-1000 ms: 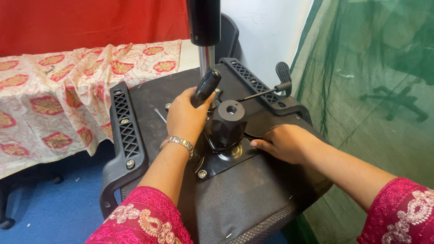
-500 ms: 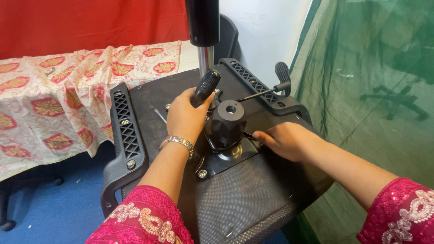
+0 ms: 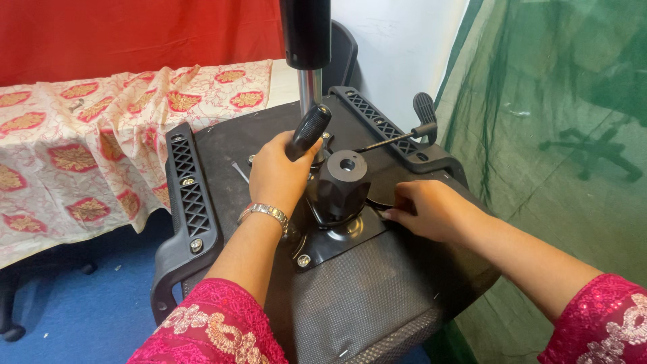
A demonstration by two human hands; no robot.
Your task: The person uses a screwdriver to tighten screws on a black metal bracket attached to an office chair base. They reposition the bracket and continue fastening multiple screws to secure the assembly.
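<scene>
A red wall, a table draped in a patterned cloth [image 3: 87, 141] and a green net curtain [image 3: 559, 135] stand around an upturned chair seat [image 3: 377, 290], whose black underside faces up. At the seat's middle the left hand [image 3: 276, 176] is wrapped around the black handle of a tool [image 3: 308, 131] just left of the black mechanism hub [image 3: 342, 185] on its metal plate [image 3: 333, 239], much as it was a second ago. The right hand [image 3: 431, 210], fingers pressed together and flat, has slid slightly along the plate's right edge, so the work remains at the plate's fastenings.
</scene>
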